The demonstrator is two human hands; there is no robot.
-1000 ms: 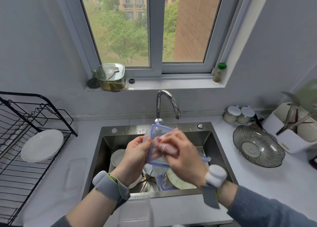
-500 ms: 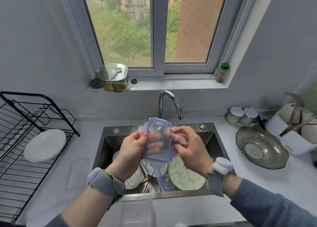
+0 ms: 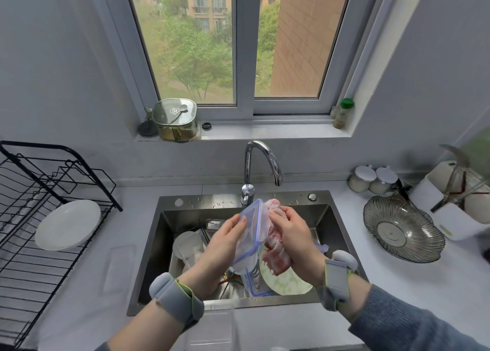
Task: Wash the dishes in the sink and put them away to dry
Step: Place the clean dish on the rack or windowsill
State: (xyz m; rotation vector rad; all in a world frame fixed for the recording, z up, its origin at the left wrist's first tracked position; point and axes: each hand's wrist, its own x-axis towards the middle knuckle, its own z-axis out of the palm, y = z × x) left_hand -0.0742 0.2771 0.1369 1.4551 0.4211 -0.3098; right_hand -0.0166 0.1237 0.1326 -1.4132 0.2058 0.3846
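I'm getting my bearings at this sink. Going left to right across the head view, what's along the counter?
Rack → white plate → sink → left hand → lid → right hand → wire basket → utensil holder

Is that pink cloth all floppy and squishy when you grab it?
Probably yes. The pink cloth droops in folds below the right hand, so it looks floppy. It bunches against the clear lid, so it likely squashes easily. It may be wet and a bit heavier.
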